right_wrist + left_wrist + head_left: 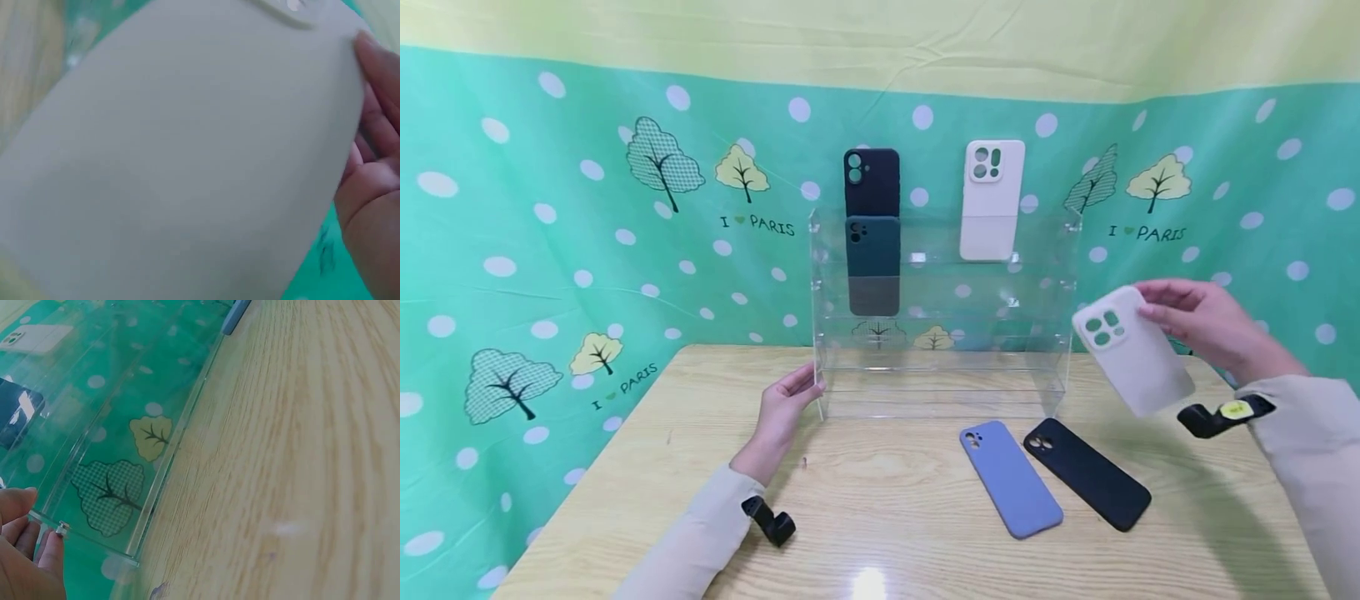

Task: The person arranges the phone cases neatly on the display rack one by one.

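Observation:
A white phone case [1138, 354] with a square camera cutout is pinched along its edge by my right hand [1213, 325], held tilted in the air right of the clear acrylic display stand [940, 379]. The same case [187, 144] fills most of the right wrist view. My left hand [784, 408] grips the stand's left side panel near the table. In the left wrist view, that hand [28, 550] has thumb and fingers on either side of the panel edge. On the stand are a black case [872, 183], a dark teal case [872, 250] and another white case [992, 196].
A lavender-blue phone case [1011, 479] and a black phone case [1086, 473] lie side by side on the wooden table [865, 500], in front of the stand's right part. A green patterned cloth [587, 275] hangs behind the table.

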Tool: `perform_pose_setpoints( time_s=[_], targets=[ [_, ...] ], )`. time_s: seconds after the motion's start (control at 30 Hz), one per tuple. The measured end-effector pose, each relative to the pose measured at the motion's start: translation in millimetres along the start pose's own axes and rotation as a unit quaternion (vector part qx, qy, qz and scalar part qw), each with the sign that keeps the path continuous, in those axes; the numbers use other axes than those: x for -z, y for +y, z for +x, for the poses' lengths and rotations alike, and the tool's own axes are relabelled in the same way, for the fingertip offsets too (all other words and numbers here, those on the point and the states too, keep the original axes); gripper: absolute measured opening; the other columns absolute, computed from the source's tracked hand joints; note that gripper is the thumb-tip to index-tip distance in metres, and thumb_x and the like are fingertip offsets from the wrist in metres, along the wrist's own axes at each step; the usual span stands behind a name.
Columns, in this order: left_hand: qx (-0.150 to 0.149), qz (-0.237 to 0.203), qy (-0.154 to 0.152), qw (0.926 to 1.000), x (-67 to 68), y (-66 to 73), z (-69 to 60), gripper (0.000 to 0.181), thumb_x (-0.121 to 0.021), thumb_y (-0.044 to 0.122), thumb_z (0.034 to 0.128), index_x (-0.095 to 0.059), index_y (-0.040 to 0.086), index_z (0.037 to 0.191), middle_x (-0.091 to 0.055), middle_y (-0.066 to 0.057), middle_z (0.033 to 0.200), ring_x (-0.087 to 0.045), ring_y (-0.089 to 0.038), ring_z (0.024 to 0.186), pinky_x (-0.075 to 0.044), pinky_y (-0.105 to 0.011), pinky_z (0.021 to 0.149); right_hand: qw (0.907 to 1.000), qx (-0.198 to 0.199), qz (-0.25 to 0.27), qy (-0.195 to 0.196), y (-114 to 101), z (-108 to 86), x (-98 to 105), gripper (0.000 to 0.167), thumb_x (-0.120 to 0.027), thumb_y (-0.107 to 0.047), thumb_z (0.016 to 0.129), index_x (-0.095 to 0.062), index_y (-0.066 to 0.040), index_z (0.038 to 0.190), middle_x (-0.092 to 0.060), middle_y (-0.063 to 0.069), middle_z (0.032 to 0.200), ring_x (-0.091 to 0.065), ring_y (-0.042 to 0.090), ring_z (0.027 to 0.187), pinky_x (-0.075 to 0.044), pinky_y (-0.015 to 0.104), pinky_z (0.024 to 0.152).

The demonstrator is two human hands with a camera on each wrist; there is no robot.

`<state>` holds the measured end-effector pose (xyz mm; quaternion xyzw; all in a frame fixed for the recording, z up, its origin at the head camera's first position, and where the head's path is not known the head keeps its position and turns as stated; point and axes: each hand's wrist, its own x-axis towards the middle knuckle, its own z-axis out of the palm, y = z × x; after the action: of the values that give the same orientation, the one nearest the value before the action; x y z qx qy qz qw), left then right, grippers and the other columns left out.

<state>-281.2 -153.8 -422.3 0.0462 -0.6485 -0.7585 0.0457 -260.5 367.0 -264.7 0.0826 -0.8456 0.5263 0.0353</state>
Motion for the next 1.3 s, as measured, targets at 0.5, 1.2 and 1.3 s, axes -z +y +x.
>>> perform_pose_setpoints(
  time_s=[0.5, 1.2, 1.3],
  targets=[
    [0.000, 0.000, 0.003, 1.0000, -1.1, -0.1, -0.2, 0.046, -0.064, -0.004, 0.0848, -0.052, -0.003, 0.129, -0.052, -0.019, 0.133, -0.061, 0.001, 0.095, -0.048, -0.017, 0.090, 0.8785, 0.128, 0.456, 0.062, -81, 49.3, -55, 0.033, -0.065, 0.003, 0.084, -0.057, 0.000, 0.116, -0.062, 0.011, 0.107, -0.062, 0.018, 0.095, -0.056, 0.024, 0.080],
    [-0.007, -0.007, 0.004, 0.9999, -0.2, -1.8, -0.8, 0.045, -0.063, -0.006, 0.0842, -0.052, -0.005, 0.128, -0.052, -0.024, 0.131, -0.063, -0.003, 0.094, -0.050, -0.017, 0.088, 0.8105, 0.193, 0.532, 0.150, -115, 115.1, -108, 0.021, -0.064, 0.008, 0.082, -0.062, 0.001, 0.102, -0.064, 0.013, 0.097, -0.062, 0.022, 0.089, -0.057, 0.027, 0.069],
    [-0.007, -0.001, 0.007, 0.9999, -1.3, -1.5, -1.1, 0.045, -0.064, -0.005, 0.0840, -0.052, -0.005, 0.128, -0.053, -0.023, 0.130, -0.062, -0.006, 0.098, -0.050, -0.017, 0.087, 0.8204, 0.190, 0.515, 0.160, -114, 117.8, -115, 0.020, -0.064, 0.006, 0.083, -0.062, 0.000, 0.102, -0.064, 0.013, 0.097, -0.061, 0.022, 0.089, -0.055, 0.026, 0.068]
  ],
)
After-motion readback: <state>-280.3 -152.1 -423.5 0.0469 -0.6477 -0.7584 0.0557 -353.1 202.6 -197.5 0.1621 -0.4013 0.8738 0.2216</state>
